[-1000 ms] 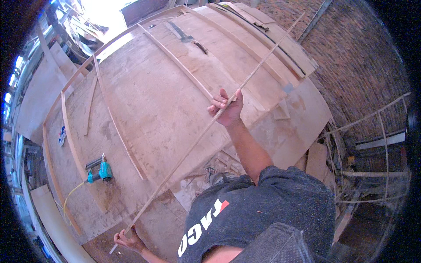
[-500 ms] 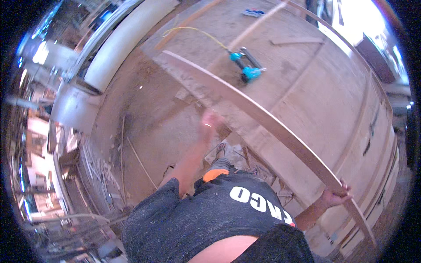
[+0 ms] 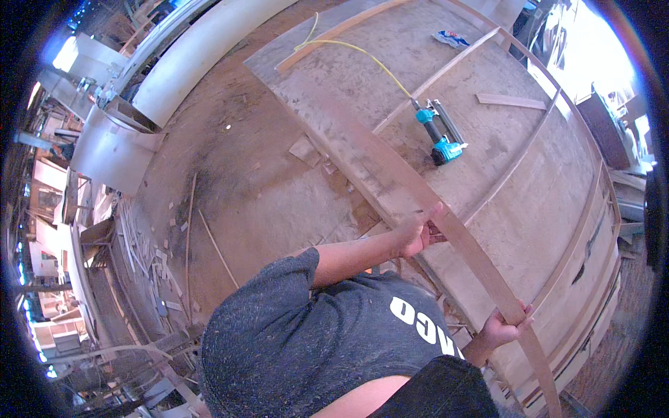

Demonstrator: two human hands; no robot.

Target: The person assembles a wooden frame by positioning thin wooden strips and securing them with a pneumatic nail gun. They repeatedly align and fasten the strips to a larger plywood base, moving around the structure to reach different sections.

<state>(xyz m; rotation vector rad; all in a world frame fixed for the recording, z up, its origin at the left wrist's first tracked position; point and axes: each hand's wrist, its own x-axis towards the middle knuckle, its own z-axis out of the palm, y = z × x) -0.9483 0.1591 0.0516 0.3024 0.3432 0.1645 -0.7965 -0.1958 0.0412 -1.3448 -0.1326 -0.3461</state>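
"Where is the strip (image 3: 476, 259)?"

"It is in both hands. The left grip (image 3: 417, 235) pinches its near edge. The right grip (image 3: 502, 329) is curled around it."

"So neither one is empty?"

"No. Both are closed on the wood."

"Which way does the strip go?"

"It is long and slants. From the left grip it goes ahead and to the left. From the right grip it comes back and off to the right, out of sight."

"Which hand is nearer to the strip?"

"Both touch it, so it's a tie. The left grip is just closer to the far end. I can't tell where that end stops, because it looks so much like the board (image 3: 516, 230) under it."

"Does the strip touch the board?"

"I can't tell. It is over the board, anyway."

"What else is near?"

"The nail gun (image 3: 440, 136) lies on the board ahead of the left grip, past the strip. Its yellow hose (image 3: 364, 53) goes off to the left. The left grip is nearer to the gun than the right grip is."
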